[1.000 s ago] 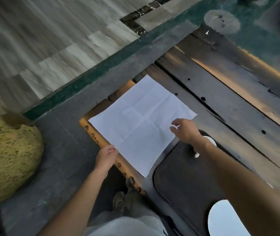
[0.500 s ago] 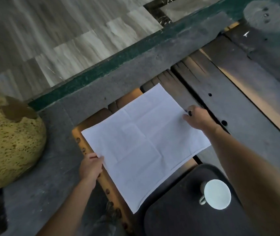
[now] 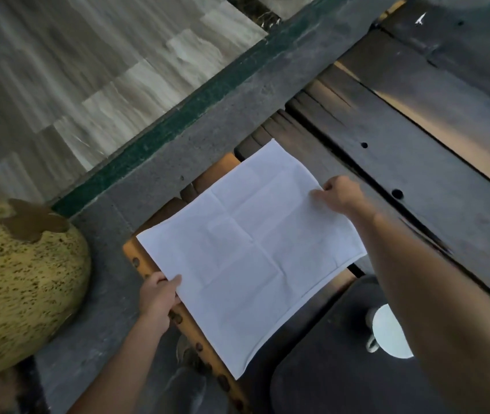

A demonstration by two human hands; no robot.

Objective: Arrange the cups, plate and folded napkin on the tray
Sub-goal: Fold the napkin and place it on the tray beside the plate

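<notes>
A white napkin (image 3: 249, 249) lies spread open and creased over the end of a wooden table. My left hand (image 3: 158, 295) pinches its near left edge. My right hand (image 3: 339, 194) pinches its far right edge. A dark tray (image 3: 327, 372) sits at the lower right, with a white cup (image 3: 387, 333) standing on it, partly hidden behind my right forearm. The plate is not in view.
The slatted wooden table (image 3: 417, 150) runs to the upper right, its orange-brown front rail (image 3: 190, 327) under the napkin. A yellow speckled cushion (image 3: 20, 282) lies at the left on the grey floor. My shoe (image 3: 184, 351) shows below the rail.
The view has shifted, so the napkin sits lower and nearer. My right hand moved from the napkin's near right side to its far right edge. The left hand slid along the left edge.
</notes>
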